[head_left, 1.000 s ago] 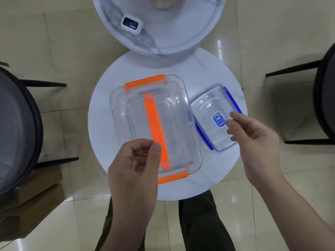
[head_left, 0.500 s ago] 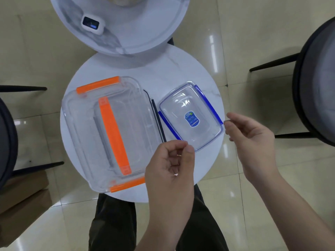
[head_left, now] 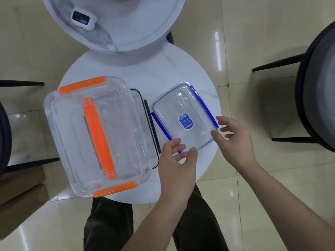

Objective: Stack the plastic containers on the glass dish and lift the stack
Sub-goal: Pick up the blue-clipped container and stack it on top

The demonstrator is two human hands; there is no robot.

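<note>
Two hands reach over the round white table (head_left: 112,69). The left hand (head_left: 176,160) and right hand (head_left: 233,140) are both spread wide, holding nothing, at the near corners of one blue-clipped plastic container (head_left: 183,115). Left of it — one larger orange-handled container (head_left: 96,134) sits atop a glass dish (head_left: 154,127). Beyond, one second table (head_left: 126,24) carries one small white device (head_left: 81,19).

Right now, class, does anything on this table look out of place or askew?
Yes. The orange-handled container overhangs the table's left and near edges, so it could tip. The blue-clipped container sits fully on the table.
</note>
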